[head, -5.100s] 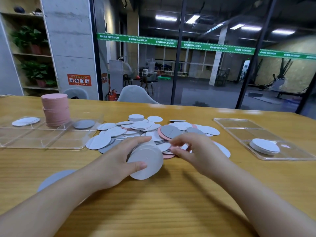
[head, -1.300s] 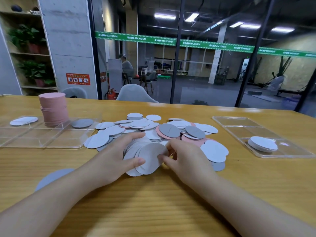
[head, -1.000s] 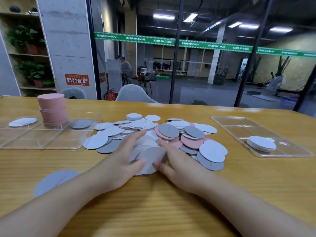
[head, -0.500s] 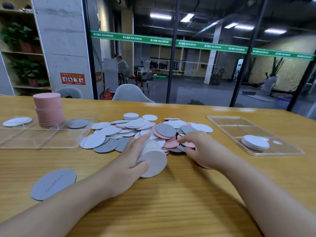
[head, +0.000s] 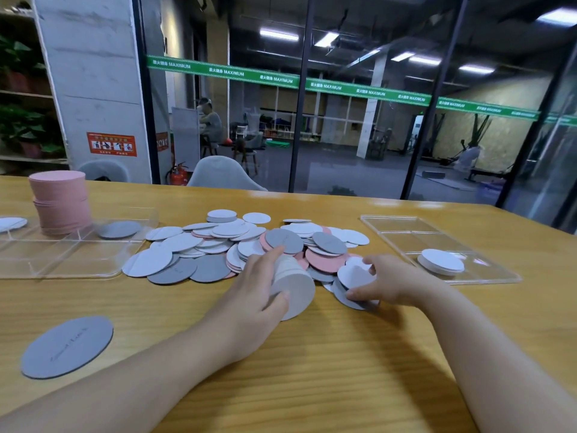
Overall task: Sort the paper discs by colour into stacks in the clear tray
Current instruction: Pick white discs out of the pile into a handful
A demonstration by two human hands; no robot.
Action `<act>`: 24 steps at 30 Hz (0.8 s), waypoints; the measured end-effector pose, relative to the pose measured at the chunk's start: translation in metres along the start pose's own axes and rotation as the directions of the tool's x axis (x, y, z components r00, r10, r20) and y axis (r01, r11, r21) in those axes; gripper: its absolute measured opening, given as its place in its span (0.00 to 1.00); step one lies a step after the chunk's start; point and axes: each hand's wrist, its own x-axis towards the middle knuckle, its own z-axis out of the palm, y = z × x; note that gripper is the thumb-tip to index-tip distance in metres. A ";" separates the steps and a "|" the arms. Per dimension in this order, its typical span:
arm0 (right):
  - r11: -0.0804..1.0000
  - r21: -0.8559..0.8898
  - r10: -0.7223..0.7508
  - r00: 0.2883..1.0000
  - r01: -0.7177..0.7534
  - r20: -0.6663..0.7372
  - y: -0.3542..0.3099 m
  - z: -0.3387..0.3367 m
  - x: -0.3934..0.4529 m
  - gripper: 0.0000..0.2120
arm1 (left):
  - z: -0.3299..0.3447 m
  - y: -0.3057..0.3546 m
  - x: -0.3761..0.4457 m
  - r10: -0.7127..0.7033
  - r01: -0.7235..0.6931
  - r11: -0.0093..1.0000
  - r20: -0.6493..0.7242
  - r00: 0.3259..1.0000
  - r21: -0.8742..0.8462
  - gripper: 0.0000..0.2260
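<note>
A loose pile of white, grey and pink paper discs (head: 218,242) lies mid-table. My left hand (head: 253,295) grips a tilted stack of white discs (head: 295,289) at the pile's near edge. My right hand (head: 387,281) pinches a white disc (head: 354,276) at the pile's right edge, thumb and fingers curled round it. The clear tray on the left (head: 62,264) holds a tall pink stack (head: 61,201), one grey disc (head: 118,229) and a white disc (head: 11,223). The clear tray on the right (head: 402,226) holds a low white stack (head: 441,260).
One grey disc (head: 67,346) lies alone near the table's front left. The wooden table (head: 312,370) ends at a glass wall; a grey chair back (head: 221,171) stands behind the far edge.
My right hand has shifted right along the pile's edge and picked up a white disc. My left hand keeps its white stack. The camera has turned slightly right.
</note>
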 end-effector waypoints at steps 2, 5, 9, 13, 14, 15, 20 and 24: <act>1.000 0.017 0.011 1.000 -0.012 0.013 0.001 -0.002 -0.003 0.45 | 0.005 0.003 0.005 -0.022 0.021 1.000 -0.035 0.999 -0.019 0.26; 0.997 0.031 -0.069 0.997 0.070 -0.028 0.000 -0.006 -0.009 0.35 | 0.009 0.005 0.012 -0.059 0.053 0.996 -0.085 0.995 -0.072 0.26; 0.929 0.210 -0.285 0.950 0.306 -0.123 -0.015 -0.009 -0.026 0.30 | 0.009 0.001 0.013 -0.081 0.070 0.989 -0.080 0.993 -0.134 0.28; 0.883 0.228 -0.391 0.912 0.410 -0.128 -0.036 -0.001 -0.037 0.31 | 0.009 -0.002 0.009 -0.062 0.052 0.990 -0.073 0.995 -0.134 0.29; 0.882 0.201 -0.407 0.904 0.427 -0.135 -0.039 0.004 -0.037 0.32 | 0.009 -0.002 0.009 -0.058 0.049 0.991 -0.070 0.996 -0.126 0.29; 0.880 0.179 -0.417 0.897 0.439 -0.147 -0.042 0.009 -0.036 0.32 | 0.010 -0.002 0.009 -0.055 0.047 0.992 -0.068 0.996 -0.116 0.29; 0.878 0.061 -0.454 0.866 0.475 -0.208 -0.057 0.030 -0.032 0.33 | 0.009 -0.002 0.010 -0.059 0.053 0.993 -0.054 0.997 -0.103 0.29; 0.866 0.033 -0.482 0.851 0.499 -0.209 -0.059 0.035 -0.029 0.34 | 0.007 -0.004 0.009 -0.062 0.057 0.995 -0.061 0.996 -0.082 0.29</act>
